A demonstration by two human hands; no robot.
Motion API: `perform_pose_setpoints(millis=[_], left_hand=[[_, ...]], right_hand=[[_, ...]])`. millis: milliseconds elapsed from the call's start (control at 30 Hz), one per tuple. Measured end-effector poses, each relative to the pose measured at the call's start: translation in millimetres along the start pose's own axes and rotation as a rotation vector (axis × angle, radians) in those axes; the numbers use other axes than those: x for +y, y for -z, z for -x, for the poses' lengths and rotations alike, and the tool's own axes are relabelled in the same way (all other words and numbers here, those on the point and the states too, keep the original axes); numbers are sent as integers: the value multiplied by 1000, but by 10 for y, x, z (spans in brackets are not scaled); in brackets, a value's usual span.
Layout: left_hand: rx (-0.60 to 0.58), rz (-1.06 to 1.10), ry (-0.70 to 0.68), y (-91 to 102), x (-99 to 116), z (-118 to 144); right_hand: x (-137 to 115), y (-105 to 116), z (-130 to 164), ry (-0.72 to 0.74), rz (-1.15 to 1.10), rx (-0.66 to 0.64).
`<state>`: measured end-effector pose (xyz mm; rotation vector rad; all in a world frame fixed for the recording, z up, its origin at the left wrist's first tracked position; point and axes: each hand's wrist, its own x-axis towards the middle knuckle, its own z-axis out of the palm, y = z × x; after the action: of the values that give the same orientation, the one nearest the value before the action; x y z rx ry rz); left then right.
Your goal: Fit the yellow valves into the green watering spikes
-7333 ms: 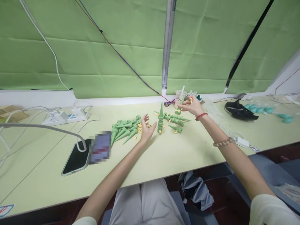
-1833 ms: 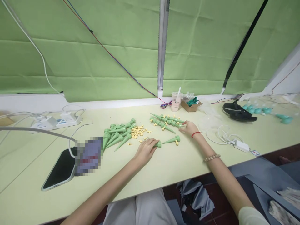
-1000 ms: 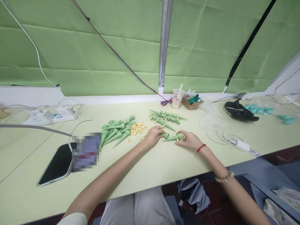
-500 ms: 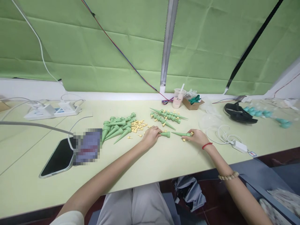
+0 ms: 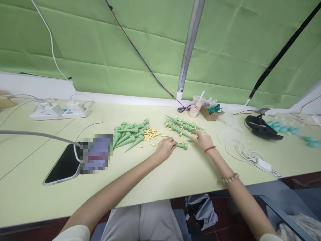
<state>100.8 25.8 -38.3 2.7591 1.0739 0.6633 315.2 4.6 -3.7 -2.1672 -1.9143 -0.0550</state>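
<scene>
My left hand (image 5: 165,149) is closed on a green plastic watering spike (image 5: 182,145), whose capped end sticks out to the right with a small yellow valve on it. My right hand (image 5: 202,140) is closed around another green spike. Only that spike's thin tip (image 5: 190,140) shows; the hand hides the rest. Just behind my right hand lies a row of green spikes (image 5: 184,125) fitted with yellow valves. Left of my left hand, loose yellow valves (image 5: 151,134) are scattered beside a pile of green spikes (image 5: 129,135).
At the left lie a phone (image 5: 62,164) and a power strip (image 5: 60,113) with cables. Along the back stand a drink cup (image 5: 196,107) and a small cardboard box (image 5: 212,114). A white cable with an adapter (image 5: 262,165) and a black object (image 5: 262,127) lie to the right.
My right hand has moved left and away from me with its spike, towards the fitted spikes. My left hand keeps its spike in about the same place. The view has shifted slightly.
</scene>
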Motion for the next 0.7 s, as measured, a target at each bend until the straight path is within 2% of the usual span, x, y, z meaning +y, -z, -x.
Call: perform_pose_setpoints(millis=[100, 167, 333, 433, 567, 700], left_hand=[[5, 50, -40, 16, -33, -30], [35, 101, -14, 55, -86, -8], [171, 166, 146, 196, -313, 5], [246, 218, 207, 249, -425, -107], [332, 449, 247, 259, -450, -324], [317, 623, 209, 220, -394, -485]], right_hand=[[-218, -92, -232, 33, 93, -111], [-253, -149, -334, 19, 107, -138], [-35, -171, -398, 15, -48, -176], [102, -104, -386, 41, -166, -221], [166, 51, -377, 84, -362, -275], [183, 236, -368, 57, -569, -417]])
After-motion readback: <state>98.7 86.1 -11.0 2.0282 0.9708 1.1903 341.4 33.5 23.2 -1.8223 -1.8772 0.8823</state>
